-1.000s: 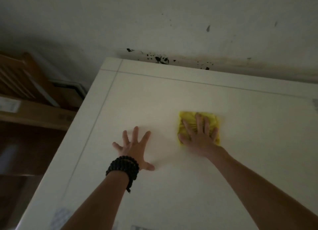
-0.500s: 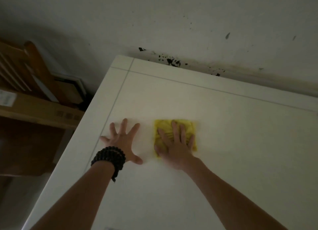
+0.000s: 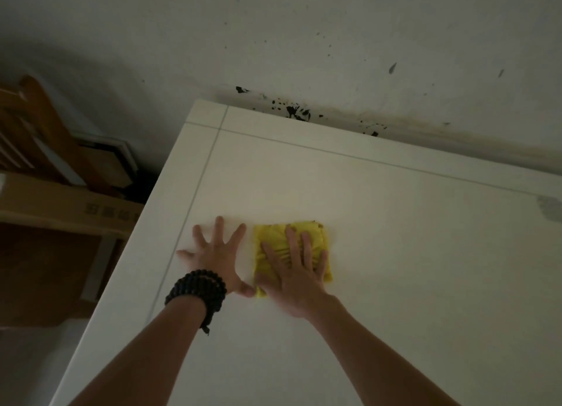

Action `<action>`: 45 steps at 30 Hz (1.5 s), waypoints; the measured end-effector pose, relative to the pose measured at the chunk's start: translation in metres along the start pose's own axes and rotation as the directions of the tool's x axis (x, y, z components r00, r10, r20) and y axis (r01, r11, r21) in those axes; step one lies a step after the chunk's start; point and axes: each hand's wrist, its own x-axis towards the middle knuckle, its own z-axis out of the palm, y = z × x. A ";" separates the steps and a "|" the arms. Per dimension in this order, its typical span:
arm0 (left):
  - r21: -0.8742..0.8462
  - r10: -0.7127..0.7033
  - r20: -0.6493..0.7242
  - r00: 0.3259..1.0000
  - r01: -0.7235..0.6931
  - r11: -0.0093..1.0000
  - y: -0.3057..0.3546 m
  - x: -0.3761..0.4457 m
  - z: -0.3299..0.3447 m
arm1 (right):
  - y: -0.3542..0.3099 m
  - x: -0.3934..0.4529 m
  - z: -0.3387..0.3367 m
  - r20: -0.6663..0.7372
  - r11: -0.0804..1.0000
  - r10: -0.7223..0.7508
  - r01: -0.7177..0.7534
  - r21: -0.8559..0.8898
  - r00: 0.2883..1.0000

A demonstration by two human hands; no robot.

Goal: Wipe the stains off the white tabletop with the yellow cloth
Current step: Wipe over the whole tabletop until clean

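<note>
The folded yellow cloth [image 3: 275, 240] lies flat on the white tabletop [image 3: 380, 241], left of its middle. My right hand [image 3: 296, 271] presses down on the cloth with spread fingers and covers its lower right part. My left hand [image 3: 217, 253] rests flat on the bare tabletop just left of the cloth, fingers splayed, its thumb touching the cloth's lower left corner. A black bead bracelet [image 3: 197, 290] circles my left wrist. A faint grey smudge [image 3: 549, 208] marks the tabletop at the far right.
The table's far edge meets a white wall [image 3: 304, 40] spattered with black marks [image 3: 296, 112]. Beyond the table's left edge stand a cardboard box [image 3: 70, 205] and a wooden chair back [image 3: 33, 125].
My right hand has slid the cloth to the left across the tabletop, until it touches my left thumb. My left hand has stayed flat on the table.
</note>
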 end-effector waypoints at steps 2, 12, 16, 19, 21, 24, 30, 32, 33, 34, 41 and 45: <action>0.082 0.029 -0.011 1.000 -0.028 0.996 -0.001 0.004 -0.005 | -0.003 0.023 -0.012 -0.008 1.000 0.018 -0.018 0.017 1.000; 0.021 0.017 -0.172 0.985 -0.014 1.000 -0.039 0.037 -0.020 | -0.007 0.163 -0.095 -0.044 0.999 0.038 -0.037 0.021 0.998; 0.003 0.009 -0.172 0.985 -0.009 1.000 -0.042 0.039 -0.018 | -0.017 0.153 -0.082 -0.089 0.999 0.046 -0.045 0.017 0.995; 0.014 0.013 -0.237 0.971 -0.010 1.000 -0.043 0.032 -0.010 | -0.029 0.123 -0.058 -0.119 0.999 0.015 -0.011 0.034 0.993; 0.028 0.028 -0.274 0.961 -0.021 0.999 -0.045 0.017 0.001 | -0.036 0.094 -0.040 -0.152 0.999 -0.014 0.018 0.028 0.988; 0.057 0.072 -0.226 0.972 -0.061 0.997 -0.058 -0.016 0.024 | -0.047 0.055 -0.012 -0.142 0.999 -0.030 0.036 0.037 0.989; 0.044 0.120 -0.122 0.985 -0.115 0.992 -0.101 -0.079 0.066 | -0.078 -0.027 0.046 -0.100 0.999 0.012 -0.007 0.047 0.995; 0.056 0.161 -0.124 0.979 -0.155 0.986 -0.117 -0.103 0.081 | -0.094 -0.059 0.068 -0.113 0.997 0.035 -0.027 0.072 0.993; 0.067 0.183 -0.116 0.976 -0.176 0.982 -0.125 -0.117 0.090 | -0.103 -0.079 0.081 -0.110 0.996 0.047 -0.039 0.077 0.993; 0.076 0.199 -0.111 0.974 -0.191 0.979 -0.131 -0.125 0.098 | -0.111 -0.091 0.094 -0.107 0.996 0.049 -0.041 0.080 0.993; 0.054 0.272 -0.127 0.954 -0.267 0.962 -0.169 -0.183 0.140 | -0.165 -0.176 0.150 -0.035 0.986 0.119 -0.114 0.125 0.992; 0.009 0.348 -0.169 0.922 -0.352 0.936 -0.191 -0.183 0.150 | -0.182 -0.183 0.161 -0.030 0.982 0.151 -0.147 0.117 0.988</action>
